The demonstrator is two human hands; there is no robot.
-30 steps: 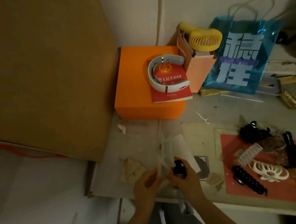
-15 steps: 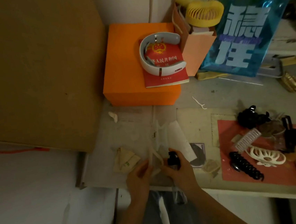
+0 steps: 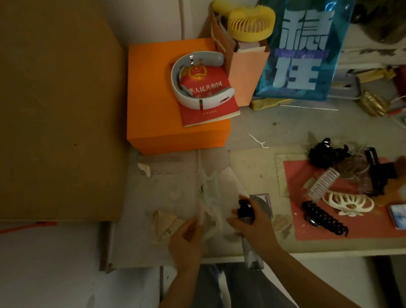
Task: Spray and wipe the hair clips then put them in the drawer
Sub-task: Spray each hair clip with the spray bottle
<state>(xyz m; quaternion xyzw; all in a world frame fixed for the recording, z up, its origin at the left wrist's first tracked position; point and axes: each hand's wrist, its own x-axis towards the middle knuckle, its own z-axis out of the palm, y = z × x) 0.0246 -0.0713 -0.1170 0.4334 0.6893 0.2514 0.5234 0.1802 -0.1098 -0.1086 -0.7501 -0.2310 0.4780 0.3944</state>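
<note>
Cluttered grey desk [image 3: 257, 133] against a wall, dim light; landmark = red mat [image 3: 304, 233] on the desk. Step in hand, as I judge it: spraying, first clip of the batch. My right hand [image 3: 256, 225], just beside the mat's near-left corner, is wrapped round the spray bottle [image 3: 246, 226], black nozzle up, a finger on top of the pump head. My left hand [image 3: 188, 239], further left of the mat, has its fingers curled and seems to pinch a pale translucent clip [image 3: 215, 217] against a white tissue [image 3: 224, 184]; exact contact is hard to read in this light. Nozzle sits right next to that clip, pointing roughly at it. Other clips sit on the mat unwiped: cream claw clip [image 3: 348, 202], black wavy clip [image 3: 324, 216], black claw clip [image 3: 326, 153], a silver comb-like one [image 3: 323, 183], more dark ones at the far edge, blurred. Next: press pump, put bottle down, rub clip with tissue. Drawer not in view, so drop-off location unknown. Orange box [image 3: 157, 103] sits well behind-left of the mat, not involved
</note>
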